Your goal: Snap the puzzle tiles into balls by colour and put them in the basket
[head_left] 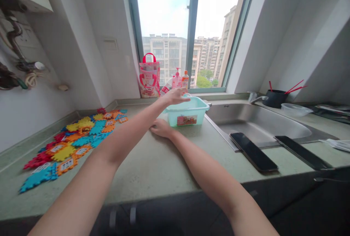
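A pale teal plastic tub with a printed label stands on the green counter beside the sink. My left hand reaches out over the tub's far left rim, fingers extended toward the bottles behind it. Whether it touches the rim or a bottle is unclear. My right hand rests flat on the counter just left of the tub's front corner, holding nothing.
Colourful foam puzzle pieces cover the counter's left. A pink gift bag and bottles stand on the windowsill. The steel sink lies right, two dark phones at its front edge. A black pot and clear bowl stand beyond.
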Available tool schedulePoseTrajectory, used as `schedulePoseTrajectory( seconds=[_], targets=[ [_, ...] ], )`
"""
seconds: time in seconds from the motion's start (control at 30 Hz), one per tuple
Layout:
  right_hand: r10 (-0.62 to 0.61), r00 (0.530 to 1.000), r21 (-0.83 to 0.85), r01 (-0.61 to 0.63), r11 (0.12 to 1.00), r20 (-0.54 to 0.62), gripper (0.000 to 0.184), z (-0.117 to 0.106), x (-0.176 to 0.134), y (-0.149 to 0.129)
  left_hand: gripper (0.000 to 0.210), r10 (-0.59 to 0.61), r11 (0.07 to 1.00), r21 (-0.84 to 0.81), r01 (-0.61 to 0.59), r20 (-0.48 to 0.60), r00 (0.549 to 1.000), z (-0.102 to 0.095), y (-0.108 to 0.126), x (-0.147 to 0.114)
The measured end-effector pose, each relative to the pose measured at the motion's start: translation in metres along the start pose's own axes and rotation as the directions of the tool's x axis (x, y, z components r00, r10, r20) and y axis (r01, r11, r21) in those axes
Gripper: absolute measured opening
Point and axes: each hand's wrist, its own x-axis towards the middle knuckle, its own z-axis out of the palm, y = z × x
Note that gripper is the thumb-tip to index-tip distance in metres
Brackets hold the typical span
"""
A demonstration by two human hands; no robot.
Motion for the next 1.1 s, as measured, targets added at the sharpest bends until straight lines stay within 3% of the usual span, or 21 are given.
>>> schedulePoseTrajectory(
  seconds=[0.07,0.17,0.3,0.4,0.47,0.53,0.93,1.1],
  targets=[
    [0.003,1.0,0.003,-0.003,1.0,-0.005,0.023,0.001,0.0,0.001,0.051,0.037,0.998,0.052,-0.028,-0.179,0.983,-0.016,-0.018,-0.041],
    [0.01,1.0,0.012,-0.01,1.0,-0.016,0.023,0.003,0.0,0.001,0.051,-0.05,0.994,0.079,0.07,-0.231,0.972,-0.026,-0.046,-0.128],
    [0.014,1.0,0.009,-0.013,1.0,-0.025,0.019,0.002,-0.003,-0.002,0.056,-0.191,0.979,0.071,0.193,-0.034,0.981,-0.014,-0.077,-0.239],
    [0.018,1.0,0.005,-0.018,1.0,-0.022,0.022,0.001,-0.005,-0.005,0.071,-0.299,0.952,0.124,0.281,0.164,0.94,-0.001,-0.088,-0.283],
    [0.012,1.0,0.002,-0.012,1.0,-0.015,0.023,0.001,-0.007,-0.006,0.077,-0.363,0.93,0.146,0.337,0.235,0.902,0.003,-0.088,-0.293],
    [0.001,1.0,0.0,-0.001,1.0,-0.01,0.023,0.001,-0.009,-0.007,0.082,-0.382,0.923,0.159,0.352,0.248,0.89,0.005,-0.086,-0.293],
    [-0.007,1.0,-0.134,0.005,0.991,-0.009,0.027,0.004,-0.015,-0.009,0.088,-0.364,0.931,0.128,0.343,0.24,0.9,0.01,-0.09,-0.29],
    [0.05,0.998,-0.237,-0.06,0.97,-0.049,0.03,0.006,-0.017,-0.004,0.083,-0.311,0.95,0.102,0.295,0.24,0.919,0.003,-0.089,-0.289]
  ],
)
